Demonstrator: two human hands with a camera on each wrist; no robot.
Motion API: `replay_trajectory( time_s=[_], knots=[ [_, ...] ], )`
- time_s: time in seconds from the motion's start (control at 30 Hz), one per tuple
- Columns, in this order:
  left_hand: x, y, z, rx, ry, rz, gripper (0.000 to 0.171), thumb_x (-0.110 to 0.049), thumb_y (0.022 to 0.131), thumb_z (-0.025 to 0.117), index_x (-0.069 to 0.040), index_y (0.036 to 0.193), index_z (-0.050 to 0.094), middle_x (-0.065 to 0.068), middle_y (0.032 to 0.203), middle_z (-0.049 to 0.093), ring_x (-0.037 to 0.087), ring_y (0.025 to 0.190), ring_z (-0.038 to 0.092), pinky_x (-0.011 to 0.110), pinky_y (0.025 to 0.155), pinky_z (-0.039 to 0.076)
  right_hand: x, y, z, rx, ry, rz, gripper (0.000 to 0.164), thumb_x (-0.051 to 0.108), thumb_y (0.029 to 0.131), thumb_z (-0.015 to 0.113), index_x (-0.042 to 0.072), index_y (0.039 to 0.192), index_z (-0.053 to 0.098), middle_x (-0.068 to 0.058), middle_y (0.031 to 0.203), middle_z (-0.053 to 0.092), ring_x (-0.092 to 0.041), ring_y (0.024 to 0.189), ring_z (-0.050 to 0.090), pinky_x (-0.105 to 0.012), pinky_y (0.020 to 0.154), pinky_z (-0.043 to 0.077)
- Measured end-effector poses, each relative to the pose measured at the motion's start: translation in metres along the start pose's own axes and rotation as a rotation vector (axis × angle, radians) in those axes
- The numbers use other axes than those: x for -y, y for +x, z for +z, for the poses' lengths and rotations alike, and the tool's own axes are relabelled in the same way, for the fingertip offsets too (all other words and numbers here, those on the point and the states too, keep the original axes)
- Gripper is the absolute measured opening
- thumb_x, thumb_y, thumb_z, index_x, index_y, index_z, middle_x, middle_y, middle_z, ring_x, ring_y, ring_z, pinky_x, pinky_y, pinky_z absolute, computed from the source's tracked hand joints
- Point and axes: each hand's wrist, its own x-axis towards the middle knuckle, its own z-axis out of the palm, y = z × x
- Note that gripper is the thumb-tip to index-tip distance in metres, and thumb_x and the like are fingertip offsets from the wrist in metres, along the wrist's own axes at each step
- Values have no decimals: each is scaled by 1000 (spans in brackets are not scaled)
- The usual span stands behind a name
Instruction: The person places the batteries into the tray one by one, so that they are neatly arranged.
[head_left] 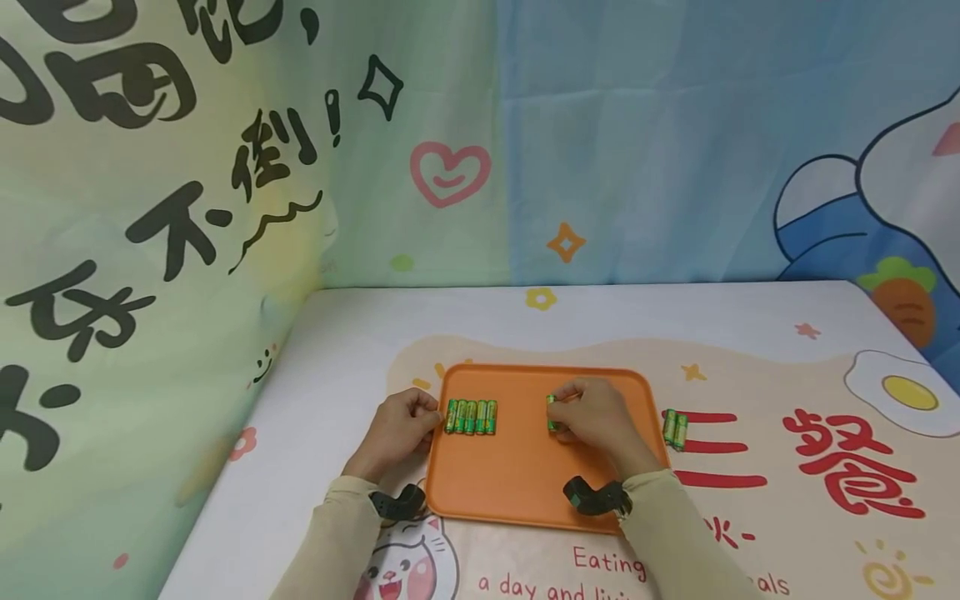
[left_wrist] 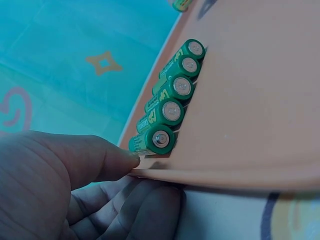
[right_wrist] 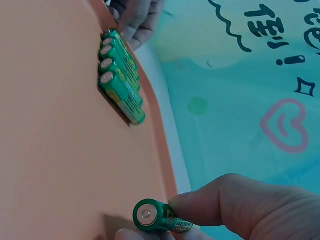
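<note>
An orange tray [head_left: 517, 492] lies on the table, and several green batteries [head_left: 471, 418] lie side by side in a row at its left end. My left hand [head_left: 401, 429] pinches the tray's left rim. In the left wrist view, the thumb [left_wrist: 100, 160] is at the rim close to the nearest battery [left_wrist: 152, 141], with the other fingers curled outside the tray. Over the right half of the tray, my right hand [head_left: 596, 421] pinches one green battery [right_wrist: 155, 216] between thumb and fingers. Its flat silver end faces the right wrist camera.
Two more green batteries [head_left: 675, 430] lie together on the printed tablecloth [head_left: 810, 517], just beyond the tray's right edge. A printed fabric backdrop [head_left: 645, 142] rises behind the table and along its left side. Dark wrist cameras [head_left: 596, 497] sit on both wrists.
</note>
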Motion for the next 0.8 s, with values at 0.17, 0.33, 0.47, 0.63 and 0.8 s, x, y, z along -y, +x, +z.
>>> replay_trajectory(
  time_s=[0.17, 0.33, 0.47, 0.63, 0.8],
  knots=[
    [0, 1, 0, 0, 2, 0, 10, -6, 94, 65, -2, 103, 67, 5, 78, 63, 14, 66, 63, 29, 60, 58, 4, 4, 13, -3, -13, -7, 26, 7, 89, 68, 0, 114, 70, -15, 107, 69, -18, 68, 73, -33, 65, 63],
    [0, 1, 1, -2, -4, -10, 10, -5, 94, 65, -2, 103, 68, 6, 78, 63, 14, 66, 63, 29, 60, 59, 10, 7, 24, -19, -50, -14, 24, 8, 88, 70, 2, 111, 72, -15, 104, 70, -17, 64, 72, -32, 62, 62],
    [0, 1, 0, 1, -11, -8, 10, -5, 94, 65, -2, 103, 68, 6, 78, 63, 14, 66, 63, 29, 61, 59, 14, 7, 31, -26, -67, -18, 24, 8, 87, 71, 2, 111, 72, -14, 105, 71, -17, 63, 72, -32, 62, 62],
    [-2, 0, -1, -5, -1, -4, 10, -5, 94, 66, -2, 103, 68, 5, 78, 64, 14, 65, 63, 29, 60, 58, 17, 9, 41, -24, -85, -46, 22, 7, 87, 73, 2, 108, 74, -15, 108, 72, -17, 61, 72, -31, 60, 61],
    [-1, 1, 0, -3, -3, -5, 10, -5, 94, 66, -2, 104, 68, 5, 78, 64, 14, 64, 63, 29, 59, 58, 18, 7, 47, -13, -79, -52, 19, 7, 88, 73, 2, 106, 73, -16, 110, 70, -18, 62, 71, -31, 60, 61]
  ],
)
